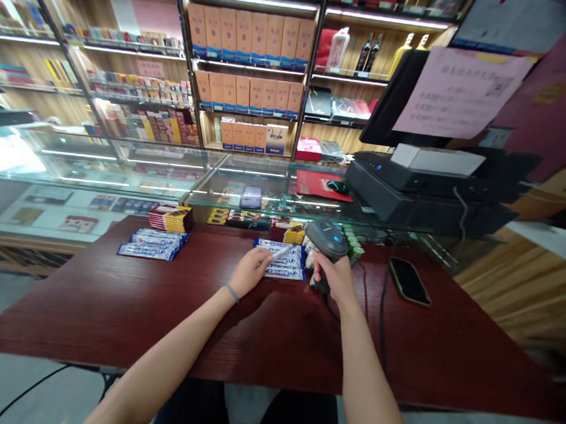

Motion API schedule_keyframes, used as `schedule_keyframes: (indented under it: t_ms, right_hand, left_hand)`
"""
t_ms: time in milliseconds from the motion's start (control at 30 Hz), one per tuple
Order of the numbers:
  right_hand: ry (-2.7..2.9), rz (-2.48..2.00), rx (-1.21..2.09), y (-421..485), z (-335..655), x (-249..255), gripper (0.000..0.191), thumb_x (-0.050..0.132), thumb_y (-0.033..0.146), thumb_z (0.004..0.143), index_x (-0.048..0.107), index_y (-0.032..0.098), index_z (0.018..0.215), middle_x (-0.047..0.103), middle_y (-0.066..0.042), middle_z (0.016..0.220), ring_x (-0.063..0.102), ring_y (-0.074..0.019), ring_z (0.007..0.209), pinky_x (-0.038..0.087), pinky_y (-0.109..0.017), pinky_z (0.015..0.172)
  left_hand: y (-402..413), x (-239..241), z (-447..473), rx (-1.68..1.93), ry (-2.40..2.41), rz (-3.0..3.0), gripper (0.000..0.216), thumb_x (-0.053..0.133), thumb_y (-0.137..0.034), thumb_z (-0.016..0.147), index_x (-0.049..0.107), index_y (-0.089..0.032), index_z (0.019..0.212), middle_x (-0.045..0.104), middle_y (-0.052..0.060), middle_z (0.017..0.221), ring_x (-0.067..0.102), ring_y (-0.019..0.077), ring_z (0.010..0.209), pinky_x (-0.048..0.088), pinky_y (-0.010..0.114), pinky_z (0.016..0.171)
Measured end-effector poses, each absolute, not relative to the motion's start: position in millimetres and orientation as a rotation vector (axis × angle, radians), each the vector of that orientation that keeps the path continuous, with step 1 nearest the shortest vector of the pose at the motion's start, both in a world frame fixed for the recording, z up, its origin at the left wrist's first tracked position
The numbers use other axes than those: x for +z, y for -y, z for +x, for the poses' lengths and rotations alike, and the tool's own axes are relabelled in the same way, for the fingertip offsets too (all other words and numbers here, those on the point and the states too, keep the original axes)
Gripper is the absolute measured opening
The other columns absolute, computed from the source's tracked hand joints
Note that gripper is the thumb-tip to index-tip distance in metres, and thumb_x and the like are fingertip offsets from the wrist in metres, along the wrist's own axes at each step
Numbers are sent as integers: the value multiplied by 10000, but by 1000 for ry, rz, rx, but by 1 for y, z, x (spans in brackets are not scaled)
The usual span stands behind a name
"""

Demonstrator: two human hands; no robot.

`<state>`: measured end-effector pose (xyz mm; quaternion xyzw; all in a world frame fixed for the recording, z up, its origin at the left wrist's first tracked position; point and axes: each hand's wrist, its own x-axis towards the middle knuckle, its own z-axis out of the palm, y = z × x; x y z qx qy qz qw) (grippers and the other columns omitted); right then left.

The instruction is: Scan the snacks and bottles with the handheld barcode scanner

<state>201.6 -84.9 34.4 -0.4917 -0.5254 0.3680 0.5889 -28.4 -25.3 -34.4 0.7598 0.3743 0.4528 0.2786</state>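
My right hand (339,276) is wrapped round the handle of a dark barcode scanner (328,238), held upright above the table with a blue light on its top. My left hand (251,271) pinches one end of a slim white-and-blue packet (283,253), tilted over several like it. Those blue-and-white packets (283,271) lie side by side on the table under and beside my left fingers. A second group of blue-and-white packets (151,245) lies further left. The scanner and my right hand partly hide some pale and green packages (352,245) behind them.
Stacks of red-and-yellow boxes (170,218) stand along the back of the brown table (127,317). A phone (410,281) lies at the right, near a hanging cable (383,308). Behind rise a glass counter (266,172), a monitor (395,97) and a red mouse pad (320,183).
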Motion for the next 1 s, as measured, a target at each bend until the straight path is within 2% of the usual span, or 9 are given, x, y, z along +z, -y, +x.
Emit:
schedule_keyframes:
  t_ms: [133,200,233,267,367,400,467,800,1000]
  right_hand:
    - [1314,-1167,845,86,191,31,355,695,420,876,562,216,618,521,50,468,454,-96,350,387,-233,398]
    - [1372,-1209,837,87,182,27,218,702,420,868,632,222,808,590,47,533,466,-111,352,401,-247,397]
    - [1411,-1236,821,87,178,25,216,714,415,855,645,230,942,645,37,598,505,-128,377,428,-258,412]
    - [1461,-1265,788,87,174,22,296,728,405,838,632,240,1065,699,18,687,576,-155,438,472,-272,453]
    - [1644,-1342,662,86,164,15,487,755,355,789,578,260,1233,774,-47,952,756,-274,848,584,-354,727]
    - [1697,-1361,642,85,162,13,518,755,335,781,567,261,1258,777,-59,1005,752,-300,972,582,-382,818]
    - [1765,-1379,656,85,160,10,558,742,316,788,540,262,1306,778,-71,1057,736,-316,1072,564,-416,914]
    - [1766,-1357,695,81,158,2,459,751,289,775,622,260,1215,791,-70,1036,719,-328,1123,542,-439,975]
    - [1691,-1257,772,79,158,-3,549,751,290,783,586,240,1305,782,-72,1081,730,-301,1081,560,-413,938]
  left_hand:
    - [13,-19,-51,1266,-985,1208,445,614,-569,941,731,-148,1028,702,68,823,622,160,658,537,278,613]
    - [9,-11,-65,1160,-852,990,426,686,-534,909,711,-117,992,672,63,770,576,122,574,500,240,525]
    - [7,-8,-72,1123,-797,933,385,722,-484,896,704,-106,970,668,68,774,573,113,569,492,226,506]
    - [6,-5,-77,1105,-761,891,339,748,-428,885,698,-101,959,672,77,795,580,110,579,489,216,494]
    - [2,-2,-88,1122,-746,806,260,767,-329,877,690,-114,1002,698,97,901,626,123,636,521,213,493]
    - [2,-2,-90,1131,-756,792,259,763,-324,880,688,-122,1024,705,99,927,639,129,652,537,217,499]
    - [0,-3,-92,1136,-765,794,271,752,-333,891,688,-132,1061,715,102,957,657,136,676,557,221,509]
    - [-2,-11,-93,1127,-802,791,275,714,-331,925,684,-137,1118,727,115,1018,687,146,727,586,238,553]
    - [-3,-13,-91,1173,-756,776,310,771,-356,885,661,-155,1094,730,115,1065,712,170,786,624,296,646]
